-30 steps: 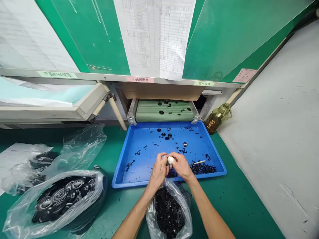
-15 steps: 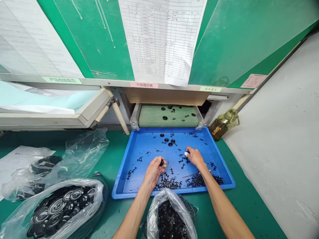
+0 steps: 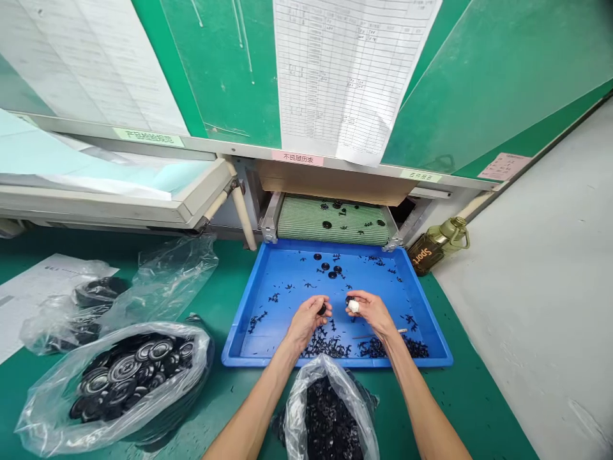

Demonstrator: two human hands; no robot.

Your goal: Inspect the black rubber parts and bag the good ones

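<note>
Above the blue tray, my left hand is closed on a small black round part. My right hand faces it a short gap away, fingers pinched around another small black part. Something white, seemingly a fingertip cover, shows at that hand's fingers. Several black discs lie toward the tray's far side. Small branched black scraps are heaped along its near edge. A thin stick rests by the right wrist.
A green conveyor belt carrying black pieces ends at the tray. In front stands a clear bag of small black parts. Left is a bag of black discs, with another plastic bag behind. A bottle leans right of the tray.
My right hand has come up off the scraps and moved left toward my left hand, now with a black part showing in its fingers. The view has shifted slightly.
</note>
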